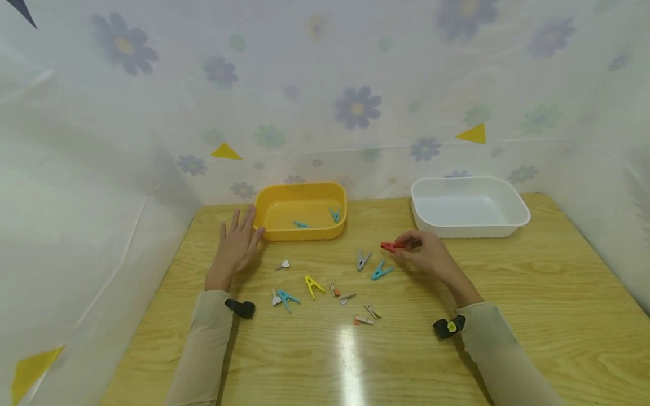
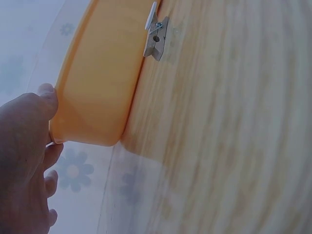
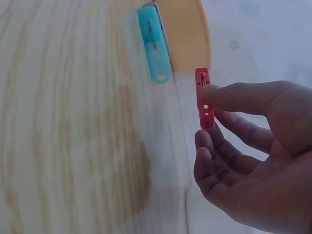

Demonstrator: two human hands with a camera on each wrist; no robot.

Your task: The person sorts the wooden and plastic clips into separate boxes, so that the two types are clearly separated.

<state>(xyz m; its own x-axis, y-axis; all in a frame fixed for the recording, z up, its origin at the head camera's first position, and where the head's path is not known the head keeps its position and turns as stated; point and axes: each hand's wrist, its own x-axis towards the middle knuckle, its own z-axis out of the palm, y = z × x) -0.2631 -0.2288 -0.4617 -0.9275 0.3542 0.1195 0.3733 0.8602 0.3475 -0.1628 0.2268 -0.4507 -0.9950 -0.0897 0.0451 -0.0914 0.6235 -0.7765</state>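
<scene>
Nearest the camera, two beige sleeves reach forward over the wooden table, each wrist wearing a small black device. The left hand lies flat on the tabletop with its fingers straight and spread, holding nothing; its fingertips touch the near left corner of the yellow tray, and the left wrist view shows the thumb against the tray's outer wall. The right hand is raised just above the table, right of centre and near the white tray, with its fingers curled. It pinches the red clothespin between thumb and forefinger, by the peg's right end.

That peg is a small bright red plastic clip, held roughly level with its free end pointing left toward the yellow tray. The right wrist view shows it as narrow and flat, with small slots along its face, and clear of the tabletop.

One yellow tray stands far left of centre and holds two blue pegs. One white tray stands to the far right. Scattered on the table between the hands lie about ten more pegs: two blue, one yellow, one grey, and several small wooden ones with white or orange tips, too small to count exactly.
</scene>
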